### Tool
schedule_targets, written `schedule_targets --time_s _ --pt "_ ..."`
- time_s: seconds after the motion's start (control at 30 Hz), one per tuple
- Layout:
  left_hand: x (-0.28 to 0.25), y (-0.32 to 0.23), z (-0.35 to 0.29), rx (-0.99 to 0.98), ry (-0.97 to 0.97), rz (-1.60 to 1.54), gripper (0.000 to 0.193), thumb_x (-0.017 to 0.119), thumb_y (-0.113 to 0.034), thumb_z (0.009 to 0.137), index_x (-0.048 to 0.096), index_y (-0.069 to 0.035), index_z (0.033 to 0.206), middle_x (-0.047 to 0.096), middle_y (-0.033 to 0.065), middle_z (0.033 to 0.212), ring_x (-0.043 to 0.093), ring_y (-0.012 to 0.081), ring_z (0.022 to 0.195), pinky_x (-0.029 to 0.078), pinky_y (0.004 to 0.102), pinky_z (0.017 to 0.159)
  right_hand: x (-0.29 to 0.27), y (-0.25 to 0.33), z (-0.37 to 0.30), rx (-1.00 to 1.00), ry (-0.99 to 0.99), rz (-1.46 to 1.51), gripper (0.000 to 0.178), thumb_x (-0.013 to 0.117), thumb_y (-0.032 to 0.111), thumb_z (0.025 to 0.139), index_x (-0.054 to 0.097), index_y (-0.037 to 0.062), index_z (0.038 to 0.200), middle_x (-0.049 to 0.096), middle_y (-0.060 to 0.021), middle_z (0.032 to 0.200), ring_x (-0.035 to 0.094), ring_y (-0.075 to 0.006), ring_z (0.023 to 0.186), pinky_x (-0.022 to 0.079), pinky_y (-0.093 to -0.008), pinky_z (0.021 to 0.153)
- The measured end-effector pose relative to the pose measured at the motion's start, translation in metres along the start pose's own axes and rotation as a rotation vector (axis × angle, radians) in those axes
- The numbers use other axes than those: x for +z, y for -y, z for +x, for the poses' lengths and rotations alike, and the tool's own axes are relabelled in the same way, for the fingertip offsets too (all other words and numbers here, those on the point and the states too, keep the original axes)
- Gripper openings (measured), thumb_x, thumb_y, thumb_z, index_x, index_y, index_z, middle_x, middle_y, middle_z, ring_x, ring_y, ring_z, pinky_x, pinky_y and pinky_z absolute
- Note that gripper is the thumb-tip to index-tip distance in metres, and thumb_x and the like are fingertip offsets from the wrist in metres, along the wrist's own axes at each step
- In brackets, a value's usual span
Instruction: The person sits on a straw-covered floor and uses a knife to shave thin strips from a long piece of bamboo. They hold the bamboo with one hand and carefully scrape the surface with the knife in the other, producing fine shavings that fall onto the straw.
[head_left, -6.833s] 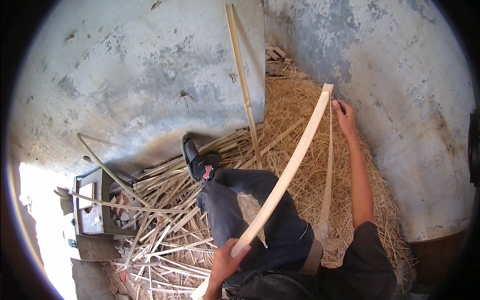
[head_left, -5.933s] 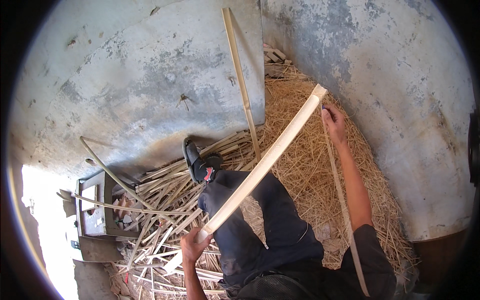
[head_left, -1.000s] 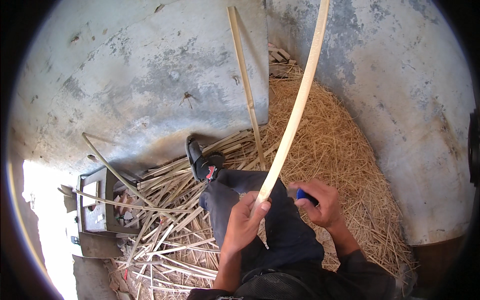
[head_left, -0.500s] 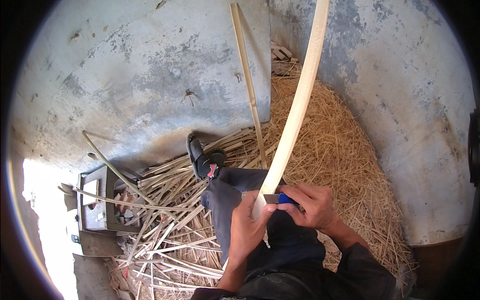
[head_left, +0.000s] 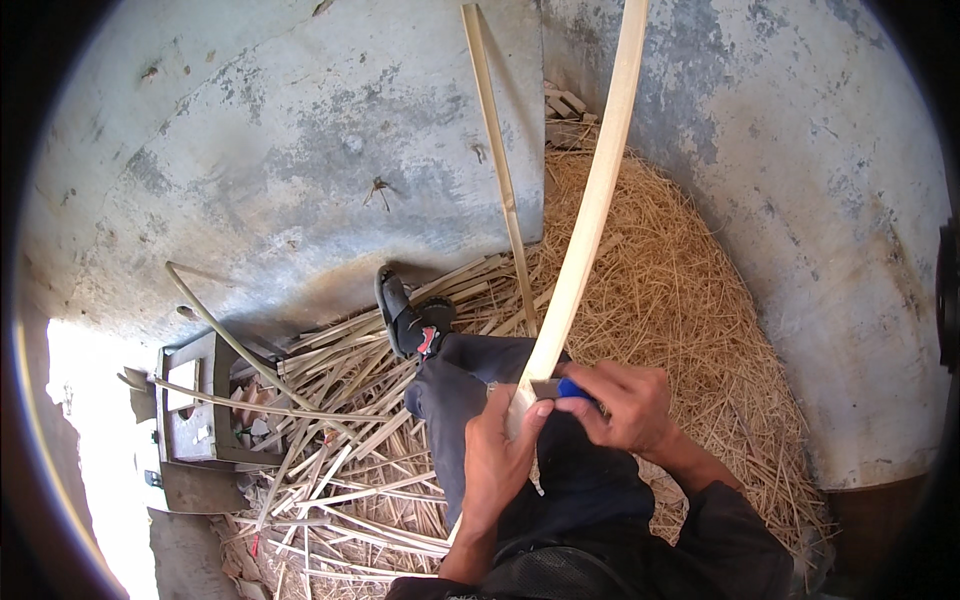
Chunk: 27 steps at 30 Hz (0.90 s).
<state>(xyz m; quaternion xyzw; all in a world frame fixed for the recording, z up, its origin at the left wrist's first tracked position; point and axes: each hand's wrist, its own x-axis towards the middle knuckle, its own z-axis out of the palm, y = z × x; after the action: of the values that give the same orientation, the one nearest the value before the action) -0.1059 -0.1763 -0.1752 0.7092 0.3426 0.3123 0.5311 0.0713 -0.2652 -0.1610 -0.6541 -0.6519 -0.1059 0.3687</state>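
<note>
A long pale strip of wood or split bamboo (head_left: 583,230) rises from my lap past the top of the picture. My left hand (head_left: 497,450) is closed round its lower end, the thumb lying along the right side. A knife with a blue handle (head_left: 573,389) is gripped in my right hand (head_left: 627,408). Its short grey blade lies across the strip just above my left thumb, touching the strip's edge. Part of the handle is hidden by my right fingers. The strip's lower end is mostly covered by my left hand.
Several split strips (head_left: 340,400) lie piled at the left, beside a wooden box (head_left: 195,400). Straw-like shavings (head_left: 680,290) cover the floor at right. One strip (head_left: 497,160) leans against the worn grey wall (head_left: 280,130). A shoe (head_left: 395,310) shows beyond my knee.
The strip's upper part has tilted slightly to the left. The knife blade and my right hand have shifted a little up and now sit at a slight angle. My left grip stays the same.
</note>
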Motion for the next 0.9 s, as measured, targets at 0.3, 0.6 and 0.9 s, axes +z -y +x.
schedule_targets --time_s 0.3,0.6,0.9 --pt "-0.002 0.002 -0.004 -0.061 0.011 0.071 0.03 0.074 -0.027 0.103 0.066 0.002 0.106 0.063 0.0187 0.07 0.057 0.0257 0.057 0.046 0.0393 0.057 0.0 -0.003 0.001 0.003 0.032 -0.016 0.036 0.079 0.042 0.093 0.078 0.012 0.112 0.059 -0.0012 0.068 0.06 -0.0188 0.052 0.046 -0.0342 0.046" --pt "-0.007 0.008 -0.022 -0.161 0.089 0.122 0.03 0.073 -0.028 0.104 0.068 0.001 0.109 0.066 0.0195 0.073 0.066 0.0312 0.063 0.049 0.0415 0.062 0.001 -0.041 0.007 0.195 -0.245 -0.096 0.032 0.074 0.039 0.1 0.08 0.0099 0.111 0.068 -0.0063 0.071 0.063 -0.0184 0.054 0.047 -0.0343 0.05" --pt "-0.02 0.036 -0.046 -0.222 0.113 0.043 0.03 0.068 -0.028 0.107 0.064 0.001 0.101 0.057 0.0055 0.074 0.052 0.0137 0.07 0.044 0.0325 0.064 -0.034 -0.102 0.012 0.432 -0.301 -0.099 0.041 0.066 0.04 0.107 0.076 0.0013 0.114 0.071 -0.0085 0.078 0.063 -0.0153 0.063 0.048 -0.0322 0.058"
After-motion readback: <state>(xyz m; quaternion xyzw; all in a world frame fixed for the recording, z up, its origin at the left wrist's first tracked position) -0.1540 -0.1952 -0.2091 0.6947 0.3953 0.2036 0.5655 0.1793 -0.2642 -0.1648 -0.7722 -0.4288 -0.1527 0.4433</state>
